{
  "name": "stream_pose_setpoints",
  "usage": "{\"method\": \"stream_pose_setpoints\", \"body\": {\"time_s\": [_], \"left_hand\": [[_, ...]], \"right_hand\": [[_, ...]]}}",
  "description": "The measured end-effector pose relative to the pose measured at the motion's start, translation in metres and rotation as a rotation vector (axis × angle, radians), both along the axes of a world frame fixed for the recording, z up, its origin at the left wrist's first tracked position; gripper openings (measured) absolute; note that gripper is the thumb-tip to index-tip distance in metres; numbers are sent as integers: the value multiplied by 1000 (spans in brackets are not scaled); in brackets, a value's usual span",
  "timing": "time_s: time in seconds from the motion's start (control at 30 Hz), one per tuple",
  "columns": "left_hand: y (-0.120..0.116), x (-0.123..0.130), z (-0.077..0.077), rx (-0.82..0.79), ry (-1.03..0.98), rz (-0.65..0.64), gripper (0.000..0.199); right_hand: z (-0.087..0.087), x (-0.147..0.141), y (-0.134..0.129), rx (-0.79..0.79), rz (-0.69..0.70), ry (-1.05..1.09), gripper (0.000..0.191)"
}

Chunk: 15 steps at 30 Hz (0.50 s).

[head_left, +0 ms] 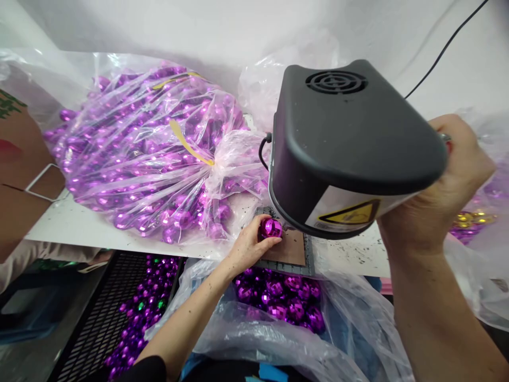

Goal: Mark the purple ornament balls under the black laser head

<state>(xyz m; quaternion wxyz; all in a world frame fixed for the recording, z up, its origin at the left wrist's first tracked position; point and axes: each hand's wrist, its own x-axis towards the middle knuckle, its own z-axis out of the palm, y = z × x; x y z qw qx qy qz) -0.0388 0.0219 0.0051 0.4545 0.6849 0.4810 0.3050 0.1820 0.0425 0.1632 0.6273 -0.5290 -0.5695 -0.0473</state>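
Head view: left hand (pixel 249 245) at 6 o'clock of frame centre, fingers curled closed around one purple faceted ball (pixel 271 228), pressing it onto a brown pad (pixel 292 249) directly beneath the black machine head (pixel 350 143). Right hand (pixel 441 185) at 3 o'clock, wrapped shut around a handle at the machine's far side; grip point largely hidden by the housing, only a sliver of a metal-and-red part visible at the knuckles. Yellow warning label (pixel 352 213) on the machine's lower face, just at 2 o'clock of the held ball. Large tied clear bag of purple balls (pixel 155 154) at 9 to 10 o'clock on the white table (pixel 71 225). Open bag of further purple balls (pixel 286 302) at 6 o'clock, below the table edge. Black mesh crate (pixel 107 313) with loose balls at 8 o'clock. Black cable (pixel 445 48) at 1 o'clock.
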Motion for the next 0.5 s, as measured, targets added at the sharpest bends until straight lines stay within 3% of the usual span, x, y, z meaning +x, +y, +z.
{"method": "stream_pose_setpoints", "body": {"time_s": [0.23, 0.4, 0.5], "left_hand": [[-7, 16, 5, 196, 148, -88, 42], [-13, 33, -7, 285, 251, 24, 33], [-17, 37, -14, 288, 212, 19, 28]], "right_hand": [[0, 0, 0, 20, -8, -14, 50], [-2, 1, 0, 15, 6, 13, 47], [-1, 2, -1, -22, 34, 46, 45]]}}
